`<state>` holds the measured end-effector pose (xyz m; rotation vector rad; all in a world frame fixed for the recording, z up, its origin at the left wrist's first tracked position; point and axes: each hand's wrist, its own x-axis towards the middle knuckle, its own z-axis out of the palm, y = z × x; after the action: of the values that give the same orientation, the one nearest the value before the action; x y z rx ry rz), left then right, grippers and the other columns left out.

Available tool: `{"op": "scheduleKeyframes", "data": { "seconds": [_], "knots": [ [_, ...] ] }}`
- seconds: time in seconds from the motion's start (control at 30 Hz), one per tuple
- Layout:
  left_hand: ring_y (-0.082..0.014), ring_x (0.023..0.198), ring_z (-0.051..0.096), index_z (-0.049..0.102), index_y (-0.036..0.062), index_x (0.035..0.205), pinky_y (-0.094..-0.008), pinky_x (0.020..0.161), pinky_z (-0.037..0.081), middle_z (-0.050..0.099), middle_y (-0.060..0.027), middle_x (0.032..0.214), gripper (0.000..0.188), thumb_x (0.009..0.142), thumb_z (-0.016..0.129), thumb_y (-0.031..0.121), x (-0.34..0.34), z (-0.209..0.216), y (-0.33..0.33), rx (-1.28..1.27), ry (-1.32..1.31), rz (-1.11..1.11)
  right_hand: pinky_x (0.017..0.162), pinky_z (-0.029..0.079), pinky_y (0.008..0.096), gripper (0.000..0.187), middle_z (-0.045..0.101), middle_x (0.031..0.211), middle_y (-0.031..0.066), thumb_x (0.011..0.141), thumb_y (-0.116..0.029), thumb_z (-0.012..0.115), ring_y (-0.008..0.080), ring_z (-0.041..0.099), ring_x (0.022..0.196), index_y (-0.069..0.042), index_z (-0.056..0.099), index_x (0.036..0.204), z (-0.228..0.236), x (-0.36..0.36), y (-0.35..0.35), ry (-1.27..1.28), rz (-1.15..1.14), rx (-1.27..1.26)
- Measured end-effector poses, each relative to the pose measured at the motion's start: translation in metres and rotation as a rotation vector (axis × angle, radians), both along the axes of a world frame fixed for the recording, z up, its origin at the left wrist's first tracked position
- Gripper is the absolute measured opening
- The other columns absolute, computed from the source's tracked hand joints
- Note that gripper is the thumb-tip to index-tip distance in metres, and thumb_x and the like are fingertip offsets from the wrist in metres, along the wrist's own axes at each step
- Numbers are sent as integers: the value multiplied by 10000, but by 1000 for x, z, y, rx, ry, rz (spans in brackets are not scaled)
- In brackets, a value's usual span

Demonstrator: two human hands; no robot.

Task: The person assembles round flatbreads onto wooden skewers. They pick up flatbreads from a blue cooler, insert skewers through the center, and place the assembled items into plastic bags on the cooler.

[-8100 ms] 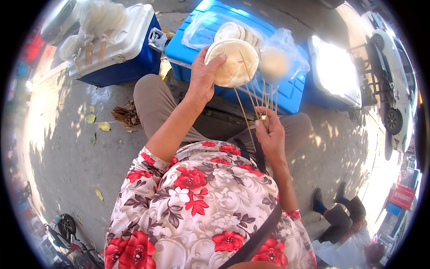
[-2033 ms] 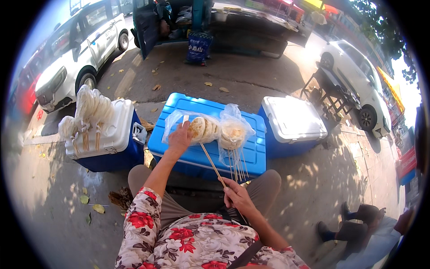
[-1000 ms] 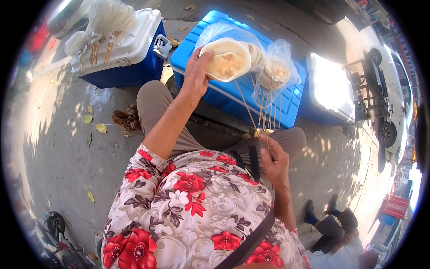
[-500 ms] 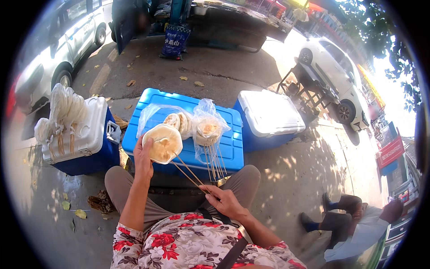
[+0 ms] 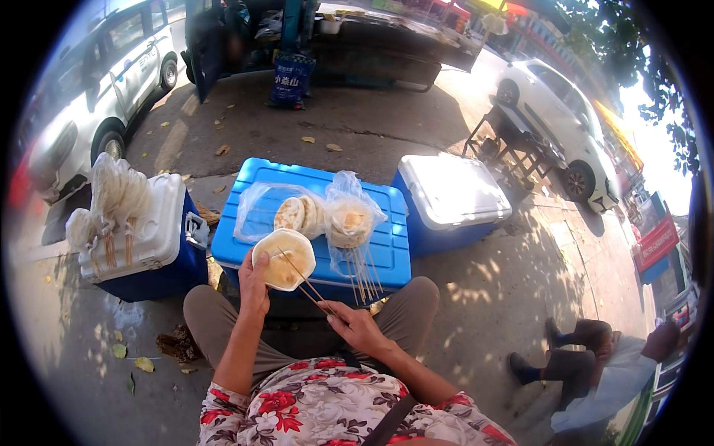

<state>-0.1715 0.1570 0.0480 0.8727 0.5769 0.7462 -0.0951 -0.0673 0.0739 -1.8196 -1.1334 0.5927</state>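
My left hand (image 5: pixel 255 288) grips a round, pale flatbread (image 5: pixel 291 269) by its left edge, thumb on top, over the near edge of a blue lidded box (image 5: pixel 277 175). Between the fingers of my right hand (image 5: pixel 358 328) are two thin wooden skewers (image 5: pixel 309 285). Their far ends lie across the flatbread's face; whether they pierce it I cannot tell. Behind it on the lid, more flatbreads (image 5: pixel 289 215) rest in a clear plastic bag (image 5: pixel 256 202). To their right, a stack of flatbreads (image 5: pixel 349 223) sits in another bag, with several skewers (image 5: pixel 363 273) sticking out toward me.
A blue-and-white cooler (image 5: pixel 167 238) at left bears bagged bundles on sticks (image 5: pixel 111 193). Another cooler (image 5: pixel 454 189) stands at right. Beyond are a dark folding stand (image 5: pixel 513 137), parked cars and a blue sack (image 5: pixel 290 82). A seated person (image 5: pixel 602 364) is at lower right.
The skewers have shifted from the flatbread's lower edge to across its face. Both hands have come closer together, and the whole view has shifted slightly.
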Motion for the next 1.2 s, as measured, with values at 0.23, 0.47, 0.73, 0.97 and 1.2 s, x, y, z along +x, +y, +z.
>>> {"op": "scheduleKeyframes", "data": {
  "seconds": [0.23, 0.47, 0.73, 0.97, 1.2],
  "knots": [
    [-133, 842, 642, 497, 11, 1228, -252, 667, 539, 620, -69, 1046, 356, 918, 558, 174, 0, -1, -11, -19, 0, -55, 586, 449, 327, 348, 582, 722, 146, 894, -120, 538, 262, 571, 628, -79, 517, 1238, 5, -1, 16, -11, -3, 67],
    [-125, 865, 637, 506, 1, 1215, -250, 672, 537, 621, -66, 1049, 335, 923, 548, 160, 1, 1, -16, -5, -32, -90, 542, 399, 284, 321, 527, 621, 90, 899, -121, 541, 143, 447, 524, -45, 524, 1210, -17, -1, 31, -7, -51, 208],
    [-110, 880, 630, 514, 11, 1196, -246, 685, 537, 618, -54, 1031, 328, 907, 578, 152, -6, 10, -17, -15, -32, -119, 591, 438, 282, 265, 606, 719, 146, 911, -138, 529, 132, 557, 603, -17, 548, 1146, -7, -6, 34, 143, -82, 97],
    [-103, 906, 611, 516, 39, 1201, -255, 738, 519, 613, -40, 1041, 346, 893, 603, 169, -11, 12, -21, 19, -15, -129, 458, 303, 212, 290, 433, 576, -46, 936, -180, 520, 33, 371, 508, 0, 529, 1163, -17, -13, 30, 562, -66, 99],
    [-130, 879, 636, 516, 44, 1185, -263, 668, 556, 619, -51, 1016, 380, 845, 657, 137, -13, 14, -11, 16, 6, -124, 473, 326, 199, 313, 445, 582, -39, 944, -174, 511, 33, 401, 506, -18, 550, 1212, -1, -12, 32, 319, -56, 31]
  ]
}}
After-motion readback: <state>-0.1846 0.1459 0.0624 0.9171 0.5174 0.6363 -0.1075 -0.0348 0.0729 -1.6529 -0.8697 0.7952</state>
